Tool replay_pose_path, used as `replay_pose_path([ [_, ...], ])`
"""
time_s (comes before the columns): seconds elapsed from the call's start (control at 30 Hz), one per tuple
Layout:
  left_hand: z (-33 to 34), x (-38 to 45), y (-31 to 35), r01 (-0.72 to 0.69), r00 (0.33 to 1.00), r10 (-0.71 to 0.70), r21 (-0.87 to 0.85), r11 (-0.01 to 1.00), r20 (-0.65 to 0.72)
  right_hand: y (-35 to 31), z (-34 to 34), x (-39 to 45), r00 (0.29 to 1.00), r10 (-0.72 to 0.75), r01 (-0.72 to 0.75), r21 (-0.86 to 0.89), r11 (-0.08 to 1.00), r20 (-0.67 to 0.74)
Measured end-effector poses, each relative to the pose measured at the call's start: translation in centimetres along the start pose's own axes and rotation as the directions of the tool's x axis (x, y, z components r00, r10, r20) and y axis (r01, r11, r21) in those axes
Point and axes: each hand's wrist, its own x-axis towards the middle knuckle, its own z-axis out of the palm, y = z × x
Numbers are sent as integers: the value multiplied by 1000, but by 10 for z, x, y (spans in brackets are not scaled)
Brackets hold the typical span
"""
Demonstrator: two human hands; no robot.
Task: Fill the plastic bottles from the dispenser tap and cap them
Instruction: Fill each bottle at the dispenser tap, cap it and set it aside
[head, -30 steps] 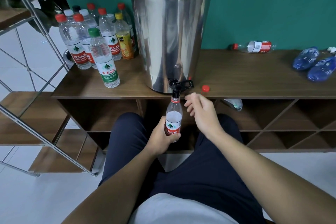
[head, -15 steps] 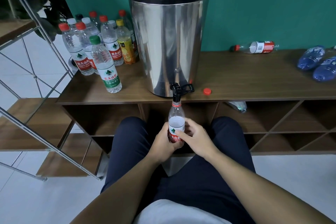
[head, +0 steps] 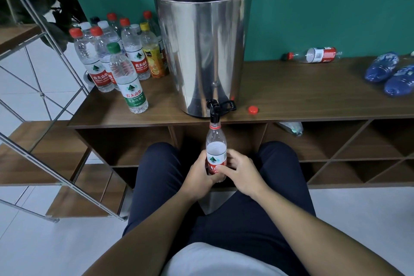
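Note:
A tall steel dispenser with a black lid stands on the wooden shelf top. Its black tap hangs over the front edge. Directly under the tap I hold an uncapped clear bottle with a red and white label, upright, its mouth at the spout. My left hand wraps the bottle's lower part from the left. My right hand grips it from the right. A loose red cap lies on the shelf just right of the tap.
Several capped bottles stand left of the dispenser. A red-labelled bottle lies on its side at the back right, and crushed blue bottles lie at the far right. A metal-framed wooden shelf stands at the left. Another bottle lies in a cubby below.
My right hand dropped from beside the tap down to the bottle and now grips it along with my left hand. The bottle stays under the tap.

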Motion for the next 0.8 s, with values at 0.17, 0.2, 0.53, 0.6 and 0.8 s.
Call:
replay_pose_path([
  [0.17,0,1,-1,2,1000,-2,3,1000,-2,1,1,1,1000,-2,1,-16,1000,-9],
  [0.2,0,1,-1,2,1000,-2,3,1000,-2,1,1,1,1000,-2,2,-19,1000,-9],
  [0.53,-1,2,-3,-1,1000,1,22,1000,-2,2,1,1,1000,-28,28,-33,999,0],
  [0.6,-1,1,-3,-2,1000,2,27,1000,0,3,1,1,1000,-30,30,-35,999,-1],
  [0.8,-2,1,-3,-1,1000,1,37,999,1,3,1,1,1000,-26,26,-51,998,2],
])
